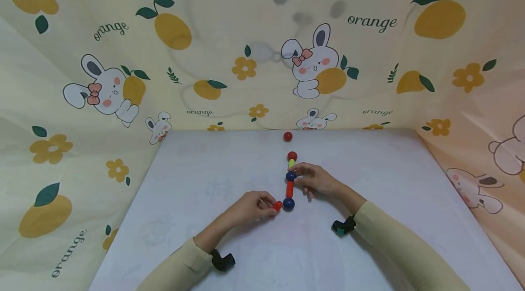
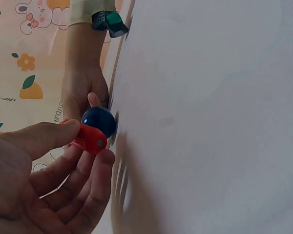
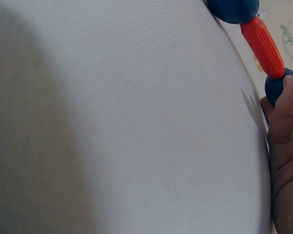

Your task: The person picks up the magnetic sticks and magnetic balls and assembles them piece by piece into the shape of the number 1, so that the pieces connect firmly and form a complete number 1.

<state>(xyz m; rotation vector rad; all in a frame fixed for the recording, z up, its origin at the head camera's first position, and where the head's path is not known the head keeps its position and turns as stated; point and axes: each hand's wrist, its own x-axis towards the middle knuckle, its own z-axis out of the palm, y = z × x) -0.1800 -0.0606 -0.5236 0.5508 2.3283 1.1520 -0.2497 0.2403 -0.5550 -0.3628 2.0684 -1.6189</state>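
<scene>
A chain of balls and rods lies on the white table. From its far end come a red ball point(image 1: 292, 156), a yellow-green rod point(image 1: 291, 163), a blue ball point(image 1: 290, 176), a ribbed red rod point(image 3: 263, 46) and a nearer blue ball point(image 1: 289, 204). With thumb and fingers my right hand point(image 1: 317, 179) pinches the middle blue ball. My left hand point(image 1: 251, 209) pinches a short red rod point(image 2: 90, 140) between thumb and fingertips, close beside the nearer blue ball. A small round grey-green tip shows on that rod's end.
One loose red ball point(image 1: 288, 136) sits near the table's back edge, beyond the chain. Cloth printed with rabbits and oranges point(image 1: 246, 31) hangs behind the table and at its sides. Black devices point(image 1: 223, 261) are worn at both wrists. White table surface point(image 1: 197, 163) extends to both sides.
</scene>
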